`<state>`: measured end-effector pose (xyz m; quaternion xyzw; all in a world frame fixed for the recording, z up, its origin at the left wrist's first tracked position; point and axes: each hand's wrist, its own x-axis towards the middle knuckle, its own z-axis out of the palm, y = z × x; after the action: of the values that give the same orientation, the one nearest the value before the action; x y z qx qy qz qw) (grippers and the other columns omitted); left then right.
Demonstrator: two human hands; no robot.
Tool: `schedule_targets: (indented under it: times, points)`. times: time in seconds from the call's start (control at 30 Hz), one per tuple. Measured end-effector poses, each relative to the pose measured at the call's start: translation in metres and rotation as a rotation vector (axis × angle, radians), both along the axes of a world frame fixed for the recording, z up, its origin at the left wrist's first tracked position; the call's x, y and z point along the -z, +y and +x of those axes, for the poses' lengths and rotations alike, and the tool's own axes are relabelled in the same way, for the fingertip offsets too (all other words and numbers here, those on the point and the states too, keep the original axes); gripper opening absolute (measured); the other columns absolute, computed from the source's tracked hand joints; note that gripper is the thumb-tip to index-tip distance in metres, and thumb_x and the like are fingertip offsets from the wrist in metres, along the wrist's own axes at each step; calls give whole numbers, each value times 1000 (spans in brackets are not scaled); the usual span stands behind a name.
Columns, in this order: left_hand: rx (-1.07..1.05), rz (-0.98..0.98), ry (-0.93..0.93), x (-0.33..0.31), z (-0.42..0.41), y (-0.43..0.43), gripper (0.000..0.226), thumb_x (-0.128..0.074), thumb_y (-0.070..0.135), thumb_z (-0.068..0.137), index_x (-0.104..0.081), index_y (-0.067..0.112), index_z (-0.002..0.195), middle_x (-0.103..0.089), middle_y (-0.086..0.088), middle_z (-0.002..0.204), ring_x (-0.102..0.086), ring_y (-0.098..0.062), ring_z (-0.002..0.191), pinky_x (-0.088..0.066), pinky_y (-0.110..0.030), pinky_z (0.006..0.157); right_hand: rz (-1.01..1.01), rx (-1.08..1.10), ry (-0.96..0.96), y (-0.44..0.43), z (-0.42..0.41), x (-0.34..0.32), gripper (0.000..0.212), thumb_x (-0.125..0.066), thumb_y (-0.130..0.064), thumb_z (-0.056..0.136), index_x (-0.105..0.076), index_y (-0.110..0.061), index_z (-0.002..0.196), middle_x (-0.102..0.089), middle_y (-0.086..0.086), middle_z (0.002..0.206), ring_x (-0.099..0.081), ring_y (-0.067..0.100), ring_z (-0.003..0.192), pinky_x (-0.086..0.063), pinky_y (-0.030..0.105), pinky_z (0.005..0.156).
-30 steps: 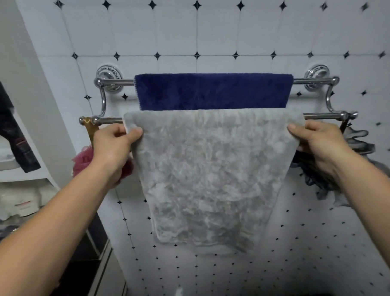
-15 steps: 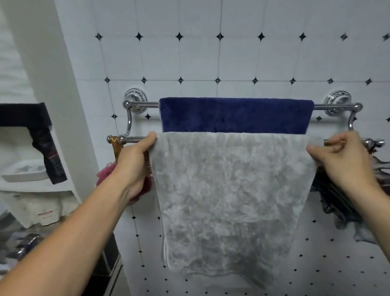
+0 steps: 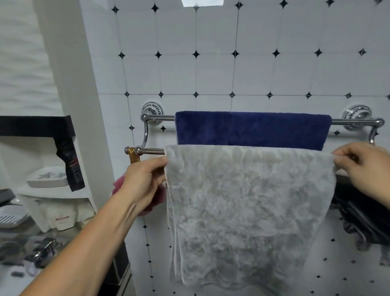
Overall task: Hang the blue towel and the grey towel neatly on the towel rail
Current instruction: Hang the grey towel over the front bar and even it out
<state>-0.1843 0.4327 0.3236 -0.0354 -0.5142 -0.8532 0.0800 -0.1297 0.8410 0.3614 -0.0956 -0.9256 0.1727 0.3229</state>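
The grey towel (image 3: 246,210) covers most of the front bar of the rail (image 3: 153,151), so only a short piece of this bar shows at 9 o'clock from the towel. The bar's right end is behind the right hand (image 3: 369,169). The blue towel (image 3: 251,129) is on the back bar, and the grey towel hides its lower part. Both towels lie with the long axis along the bars, left to right, and they hang straight down. The left hand (image 3: 144,183) pinches the grey towel's upper left corner between thumb and fingers. The right hand pinches the upper right corner in the same way. At 3 o'clock a dark cloth (image 3: 371,220) is cut off by the frame edge. A pink sponge (image 3: 151,203) is mostly hidden behind the left hand.
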Motion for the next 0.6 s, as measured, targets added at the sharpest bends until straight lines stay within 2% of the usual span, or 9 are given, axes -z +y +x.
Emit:
schedule_targets:
  times: [0.07,0.17,0.23,0.37,0.43,0.47,0.53,0.6]
  points:
    - [-19,-20,45,-7,-3,-2,29,-60,-5,86,-75,4,64,-74,-9,73,-72,-21,70,-61,-33,72,-37,11,10,5,-1,-3,17,-60,-24,88,-61,-34,74,-69,1,92,-60,32,95,-50,48,82]
    - [-55,-52,64,-14,-7,-4,30,-63,-1,88,-75,4,61,-73,-8,71,-71,-18,69,-60,-31,71,-28,24,28,10,-6,-8,12,-58,-30,87,-61,-36,77,-69,-1,91,-59,31,97,-50,50,82]
    - [-59,-104,66,-15,-7,-2,22,-65,1,87,-75,3,68,-74,-8,73,-71,-18,70,-60,-29,71,-53,-3,10,12,-7,-8,8,-54,-38,82,-62,-37,80,-69,-5,88,-60,29,93,-51,49,82]
    - [-144,-142,34,-19,-6,1,6,-70,-3,83,-69,-2,76,-74,-8,67,-71,-18,65,-61,-29,74,-187,-11,-27,33,-14,-6,30,-48,-51,70,-63,-40,93,-71,-9,81,-64,25,92,-49,32,84]
    - [-192,-128,26,-21,-8,1,6,-72,-2,81,-68,-1,77,-74,-6,64,-71,-17,63,-61,-28,71,-267,-9,-16,44,-16,-5,35,-50,-56,66,-65,-40,93,-72,-7,83,-65,25,92,-52,37,81]
    - [-201,-133,27,-20,-8,1,5,-72,-2,81,-68,-1,77,-74,-5,64,-71,-16,62,-61,-27,69,-271,-12,-2,43,-13,-4,33,-51,-57,66,-66,-41,91,-72,-7,82,-65,26,89,-53,37,76]
    - [-211,-160,28,-14,-8,3,5,-73,1,81,-69,2,78,-74,-4,65,-70,-16,62,-60,-27,69,-266,-61,3,31,-8,-2,17,-57,-49,74,-66,-41,87,-70,-8,77,-63,26,79,-52,32,67]
    - [-224,-208,26,-6,-9,5,5,-72,4,84,-69,4,79,-74,-6,72,-70,-17,67,-59,-30,73,-286,-112,21,16,-3,4,6,-63,-37,82,-65,-36,88,-70,-6,80,-63,25,81,-52,35,79]
